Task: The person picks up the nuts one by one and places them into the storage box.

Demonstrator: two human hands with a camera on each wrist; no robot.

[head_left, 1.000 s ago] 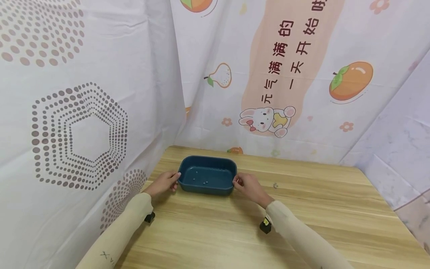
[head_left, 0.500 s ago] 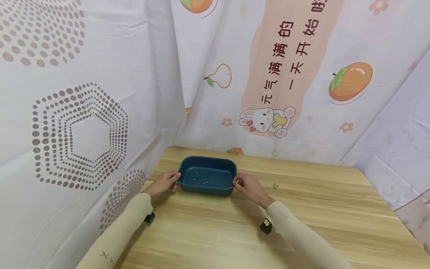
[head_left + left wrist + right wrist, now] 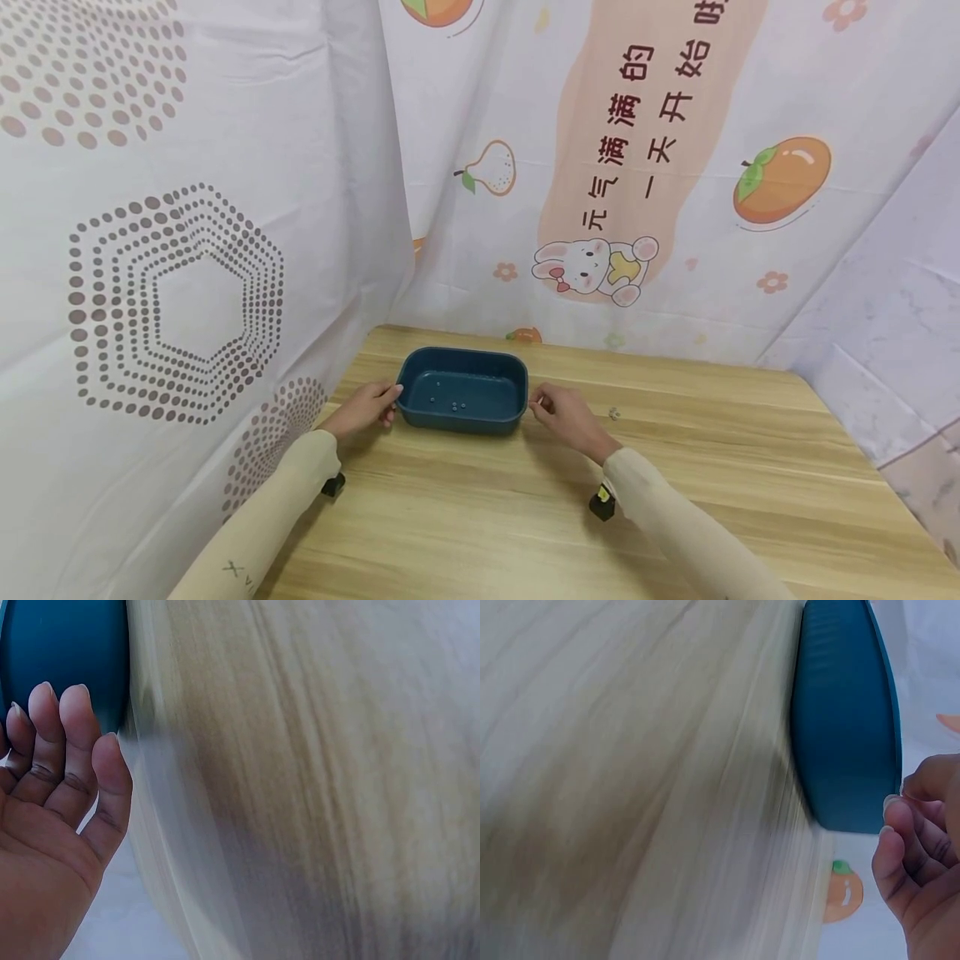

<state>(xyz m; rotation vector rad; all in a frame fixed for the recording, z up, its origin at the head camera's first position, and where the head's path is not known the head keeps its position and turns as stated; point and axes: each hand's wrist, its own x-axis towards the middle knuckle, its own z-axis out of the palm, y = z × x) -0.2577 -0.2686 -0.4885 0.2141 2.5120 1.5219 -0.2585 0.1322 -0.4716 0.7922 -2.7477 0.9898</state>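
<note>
Two hands are flanking the tub (image 3: 462, 402), which is sitting on the bench (image 3: 675, 492) near its far left corner. My left hand (image 3: 365, 407) is touching the tub's left end with relaxed, nearly straight fingers (image 3: 69, 735). My right hand (image 3: 564, 412) is hovering just beside the right end, apart from it, fingers (image 3: 907, 847) loosely curled and holding nothing. Several small beads (image 3: 448, 403) are lying inside the tub; one more (image 3: 613, 412) is lying on the bench to the right.

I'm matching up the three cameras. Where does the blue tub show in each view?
Head: blue tub at lower centre, on the wooden table.
Left wrist: a dark blue slice of it at the top left corner.
Right wrist: its outer wall at upper right.
Shared landmark: the pale wood grain of the table.
</note>
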